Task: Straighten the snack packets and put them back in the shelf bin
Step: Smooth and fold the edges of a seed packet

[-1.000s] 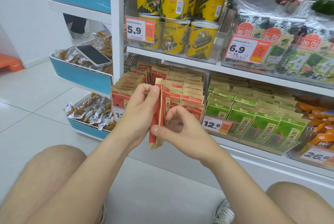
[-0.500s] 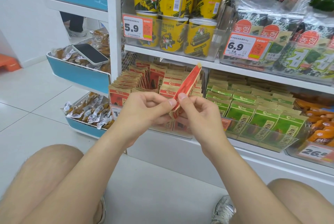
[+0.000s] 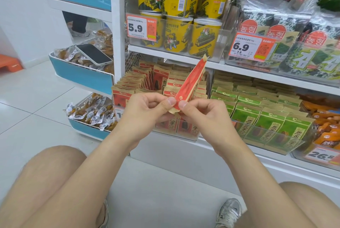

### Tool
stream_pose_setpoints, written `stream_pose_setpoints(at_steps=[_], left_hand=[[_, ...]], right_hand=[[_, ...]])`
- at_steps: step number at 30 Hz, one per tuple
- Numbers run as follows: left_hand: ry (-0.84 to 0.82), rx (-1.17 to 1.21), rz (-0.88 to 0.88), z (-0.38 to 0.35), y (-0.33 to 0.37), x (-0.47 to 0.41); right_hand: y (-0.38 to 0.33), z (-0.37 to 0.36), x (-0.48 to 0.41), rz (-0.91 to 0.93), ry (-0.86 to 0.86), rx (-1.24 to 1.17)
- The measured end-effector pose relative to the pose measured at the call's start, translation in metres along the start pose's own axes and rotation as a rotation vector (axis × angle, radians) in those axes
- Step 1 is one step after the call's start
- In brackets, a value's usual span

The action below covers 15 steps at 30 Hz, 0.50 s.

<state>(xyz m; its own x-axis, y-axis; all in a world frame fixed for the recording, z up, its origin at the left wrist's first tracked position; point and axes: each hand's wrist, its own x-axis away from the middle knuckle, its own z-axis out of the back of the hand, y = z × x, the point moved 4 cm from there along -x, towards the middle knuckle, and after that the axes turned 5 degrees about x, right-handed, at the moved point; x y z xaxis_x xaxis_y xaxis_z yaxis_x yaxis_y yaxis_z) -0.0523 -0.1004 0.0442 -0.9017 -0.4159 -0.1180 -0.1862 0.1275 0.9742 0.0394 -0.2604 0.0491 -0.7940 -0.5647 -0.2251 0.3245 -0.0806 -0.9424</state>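
Both hands, left (image 3: 147, 109) and right (image 3: 204, 115), pinch the near bottom corner of a red packet (image 3: 189, 84), held tilted in front of the bin (image 3: 185, 135). Gripped only at that corner, it could slip or crease, or snag neighbouring packets when reinserted.

5.9 is printed on the upper-centre price tag (image 3: 141, 28), 6.9 and 7.5 on the upper-right price tag (image 3: 251, 47), 26 on the lower-right price tag (image 3: 321, 156).
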Motion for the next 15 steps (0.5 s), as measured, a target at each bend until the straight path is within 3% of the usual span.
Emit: stream_pose_setpoints(at_steps=[15], left_hand=[[0.000, 0.017, -0.033, 0.0029, 0.0038, -0.0031]], right_hand=[[0.0038, -0.0037, -0.0008, 0.054, -0.064, -0.040]])
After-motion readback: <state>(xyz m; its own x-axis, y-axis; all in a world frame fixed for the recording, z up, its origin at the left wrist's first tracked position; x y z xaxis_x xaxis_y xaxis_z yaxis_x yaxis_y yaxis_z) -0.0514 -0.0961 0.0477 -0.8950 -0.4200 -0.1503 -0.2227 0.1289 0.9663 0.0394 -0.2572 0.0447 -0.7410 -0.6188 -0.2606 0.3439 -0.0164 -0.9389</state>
